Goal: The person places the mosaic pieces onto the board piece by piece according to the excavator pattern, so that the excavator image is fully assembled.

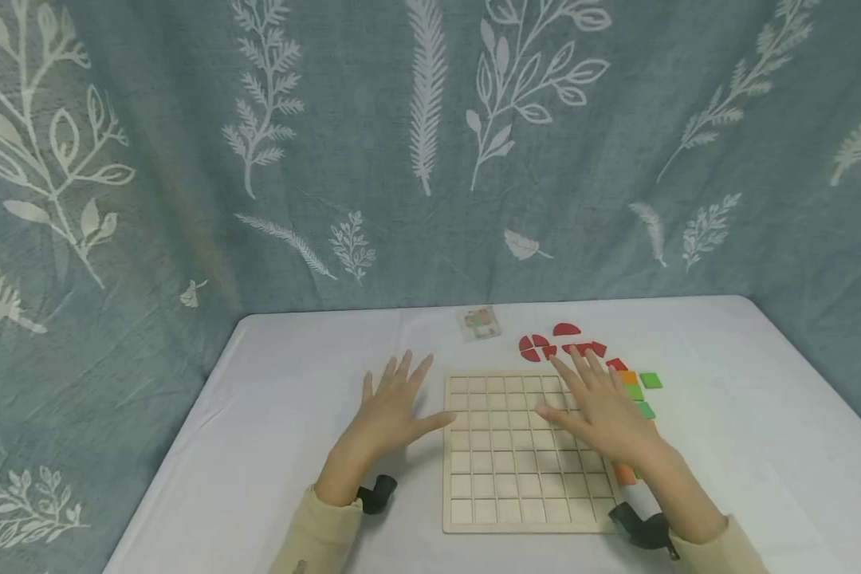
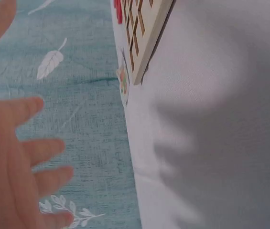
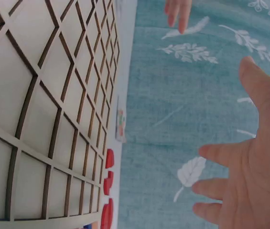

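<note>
A square wooden grid board (image 1: 504,462) lies on the white table, its cells bare where they show. My left hand (image 1: 393,410) hovers at the board's left edge, fingers straight and spread, holding nothing. Over the board's right side my right hand (image 1: 603,410) is held up the same way, with nothing in its grasp. It hides part of the grid and some of the coloured pieces. In the left wrist view the left hand (image 2: 10,162) stays above the tabletop and casts a shadow on it. The right wrist view shows the right hand (image 3: 249,162) with spread fingers, raised beside the grid (image 3: 44,119).
Behind the board lie several red pieces, among them a half disc (image 1: 566,329) and quarter discs (image 1: 529,343). Orange and green squares (image 1: 650,380) run along its right side. A small clear packet (image 1: 480,323) sits near the back edge. A patterned curtain (image 1: 373,159) surrounds the table (image 1: 258,446).
</note>
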`<move>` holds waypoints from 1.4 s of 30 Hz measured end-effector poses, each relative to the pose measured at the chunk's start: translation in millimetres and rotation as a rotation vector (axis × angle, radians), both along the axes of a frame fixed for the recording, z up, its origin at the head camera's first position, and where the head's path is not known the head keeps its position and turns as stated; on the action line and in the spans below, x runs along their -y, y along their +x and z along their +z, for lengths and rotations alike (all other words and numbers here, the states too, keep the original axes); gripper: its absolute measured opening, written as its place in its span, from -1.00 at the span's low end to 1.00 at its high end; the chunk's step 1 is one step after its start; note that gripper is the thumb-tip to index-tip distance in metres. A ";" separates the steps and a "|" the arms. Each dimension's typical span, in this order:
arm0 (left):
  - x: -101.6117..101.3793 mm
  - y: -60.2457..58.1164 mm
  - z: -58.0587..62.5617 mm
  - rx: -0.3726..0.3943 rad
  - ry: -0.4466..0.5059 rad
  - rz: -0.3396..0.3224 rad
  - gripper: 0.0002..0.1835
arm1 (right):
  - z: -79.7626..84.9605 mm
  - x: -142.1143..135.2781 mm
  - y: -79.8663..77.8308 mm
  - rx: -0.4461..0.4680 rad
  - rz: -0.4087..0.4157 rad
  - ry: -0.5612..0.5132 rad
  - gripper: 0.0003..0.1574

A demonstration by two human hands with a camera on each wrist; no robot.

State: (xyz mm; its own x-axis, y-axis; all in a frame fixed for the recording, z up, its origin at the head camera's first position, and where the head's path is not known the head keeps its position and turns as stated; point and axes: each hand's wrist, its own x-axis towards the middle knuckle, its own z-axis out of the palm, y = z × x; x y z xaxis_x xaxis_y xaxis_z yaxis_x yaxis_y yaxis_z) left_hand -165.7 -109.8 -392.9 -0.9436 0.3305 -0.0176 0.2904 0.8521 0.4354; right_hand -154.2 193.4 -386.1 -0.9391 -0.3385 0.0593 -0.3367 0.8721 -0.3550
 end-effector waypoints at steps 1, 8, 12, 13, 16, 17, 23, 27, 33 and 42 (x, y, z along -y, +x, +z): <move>1.0 -1.0 -0.8 0.013 0.015 -0.015 0.04 | -0.3 -0.3 0.7 0.015 0.008 -0.015 0.01; 8.4 -15.2 -6.7 0.094 0.106 -0.119 0.21 | -3.0 -9.3 5.4 0.133 0.030 -0.129 -0.19; 11.7 -20.7 -12.2 0.165 0.149 -0.148 0.25 | -3.1 -17.1 5.7 0.180 0.033 -0.159 -0.25; 11.3 -21.9 -14.2 0.175 0.161 -0.151 0.25 | -3.6 -19.6 5.8 0.188 0.036 -0.171 -0.26; 9.8 -24.5 -20.5 0.212 0.182 -0.143 0.26 | -5.6 -26.9 5.4 0.216 0.045 -0.205 -0.28; 9.3 -25.1 -22.4 0.223 0.185 -0.141 0.26 | -6.3 -29.2 5.1 0.225 0.044 -0.210 -0.27; 8.5 -27.3 -28.4 0.255 0.156 -0.149 0.28 | -8.2 -43.0 2.8 0.237 0.049 -0.257 -0.26; 6.8 -28.2 -26.3 0.265 0.120 -0.151 0.26 | -8.5 -51.7 3.2 0.216 0.055 -0.270 -0.29; -1.8 -25.4 -26.1 0.264 0.071 -0.164 0.16 | -6.6 -63.8 4.3 0.253 -0.004 -0.231 -0.28; -10.3 -19.3 -29.0 0.266 0.017 -0.185 0.14 | -9.5 -76.0 -8.3 0.249 -0.033 -0.171 -0.26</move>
State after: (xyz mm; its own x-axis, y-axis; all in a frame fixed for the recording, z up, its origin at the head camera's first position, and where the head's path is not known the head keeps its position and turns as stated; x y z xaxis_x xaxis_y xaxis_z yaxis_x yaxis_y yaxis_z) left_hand -184.9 -99.5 -422.0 -0.8309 0.4980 -0.2482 0.3135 0.7875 0.5306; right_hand -162.6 269.3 -395.6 -0.9421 -0.3128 -0.1205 -0.1938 0.8016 -0.5656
